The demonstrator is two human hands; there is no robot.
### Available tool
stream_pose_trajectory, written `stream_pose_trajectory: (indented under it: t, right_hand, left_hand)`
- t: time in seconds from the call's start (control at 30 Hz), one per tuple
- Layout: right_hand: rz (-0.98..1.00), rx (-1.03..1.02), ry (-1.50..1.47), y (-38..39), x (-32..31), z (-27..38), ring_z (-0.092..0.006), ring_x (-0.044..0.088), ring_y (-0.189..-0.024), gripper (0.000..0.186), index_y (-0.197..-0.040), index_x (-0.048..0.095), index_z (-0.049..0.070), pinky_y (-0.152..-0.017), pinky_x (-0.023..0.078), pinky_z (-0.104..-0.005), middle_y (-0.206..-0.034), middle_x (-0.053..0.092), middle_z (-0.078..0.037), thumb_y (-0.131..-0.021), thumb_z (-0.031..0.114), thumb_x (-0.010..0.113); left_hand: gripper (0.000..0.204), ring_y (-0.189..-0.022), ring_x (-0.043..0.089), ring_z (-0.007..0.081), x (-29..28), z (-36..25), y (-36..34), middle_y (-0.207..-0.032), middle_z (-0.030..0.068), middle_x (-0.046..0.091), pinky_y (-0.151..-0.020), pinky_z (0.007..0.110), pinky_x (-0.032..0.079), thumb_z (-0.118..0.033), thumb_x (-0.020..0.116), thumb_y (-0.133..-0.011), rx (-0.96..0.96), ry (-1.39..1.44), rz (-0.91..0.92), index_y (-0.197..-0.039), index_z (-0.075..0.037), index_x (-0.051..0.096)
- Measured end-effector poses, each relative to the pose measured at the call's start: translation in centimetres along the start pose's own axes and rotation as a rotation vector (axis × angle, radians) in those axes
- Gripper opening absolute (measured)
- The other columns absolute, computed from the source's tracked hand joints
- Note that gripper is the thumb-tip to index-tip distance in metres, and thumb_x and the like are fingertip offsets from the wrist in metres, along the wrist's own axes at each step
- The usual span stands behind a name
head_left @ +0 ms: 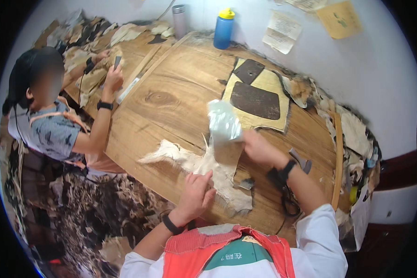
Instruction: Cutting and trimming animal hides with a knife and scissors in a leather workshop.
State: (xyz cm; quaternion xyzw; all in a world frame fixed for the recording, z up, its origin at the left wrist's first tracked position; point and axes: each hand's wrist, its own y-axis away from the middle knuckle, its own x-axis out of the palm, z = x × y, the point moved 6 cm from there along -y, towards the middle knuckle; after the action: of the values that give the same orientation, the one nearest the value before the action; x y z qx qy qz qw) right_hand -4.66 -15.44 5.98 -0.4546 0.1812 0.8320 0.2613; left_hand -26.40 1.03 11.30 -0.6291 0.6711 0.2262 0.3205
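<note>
Under my left hand (197,192) lies an irregular cream-white piece of hide (204,164) with ragged, furry edges. The fingers rest on its near part, loosely stretched out. My right hand (260,149) pinches the lower right corner of a clear, shiny plastic sheet (224,121), held tilted above the wood beyond the hide. Its exact outline is hard to make out because of glare. Beside my right wrist lie a metal-headed tool (301,160) and black-handled scissors (290,202), partly hidden by the arm. A small grey fur scrap (246,183) sits by the hide's right edge.
Dark brown flat patches (255,100) lie on a yellowish pelt (245,121) at the far right. A blue bottle (224,33) and a grey flask (179,22) stand by the wall. At left, a co-worker holds a grey-bladed tool (117,62). Fur scraps (97,208) heap below the wooden table (160,118).
</note>
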Motion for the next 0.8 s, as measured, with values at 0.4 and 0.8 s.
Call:
stream_pose_trajectory:
  t: [0.4, 0.8]
  right_hand:
    - [-0.079, -0.155, 0.071, 11.5, -1.1, 12.8, -0.0306, 0.058, -0.118, 0.048, -0.134, 0.053, 0.006, -0.096, 0.044, -0.0435, -0.123, 0.062, -0.015, -0.086, 0.008, 0.058]
    - [-0.337, 0.467, 0.499, 18.0, -7.2, -9.2, -0.0403, 0.061, -0.098, 0.048, -0.131, 0.051, -0.001, -0.086, 0.048, -0.0488, -0.106, 0.064, -0.022, -0.083, -0.001, 0.056]
  left_hand:
    - [0.042, -0.08, 0.063, 0.0145, 1.2, 3.7, -1.2, -0.092, 0.007, 0.07, -0.069, 0.029, 0.05, -0.018, 0.06, -0.097, -0.448, 0.516, -0.192, -0.134, -0.001, 0.047]
    - [0.045, -0.074, 0.066, 0.0279, 0.5, 2.5, -5.0, -0.078, 0.0061, 0.066, -0.067, 0.04, 0.05, -0.021, 0.073, -0.082, -0.437, -0.026, -0.042, -0.12, -0.006, 0.054]
